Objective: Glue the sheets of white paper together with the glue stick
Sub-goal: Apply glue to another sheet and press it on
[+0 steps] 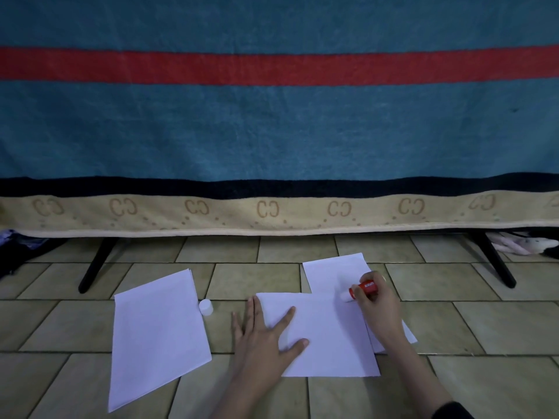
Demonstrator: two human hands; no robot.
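Two overlapping white sheets lie on the tiled floor: a near sheet [326, 337] on top and a far sheet [332, 272] partly under it. My left hand [263, 334] presses flat on the near sheet's left edge, fingers spread. My right hand [376, 309] grips a red glue stick [364, 288], uncapped, its white tip down at the near sheet's upper right part. The white cap [206, 306] stands on the floor. A separate stack of white paper [157, 337] lies to the left.
A blue towel with a red stripe and a beige border [272, 116] hangs over a rack right behind the papers. Two black rack legs [96, 264] [493, 261] slant to the floor. Clothes lie at both far corners [523, 241].
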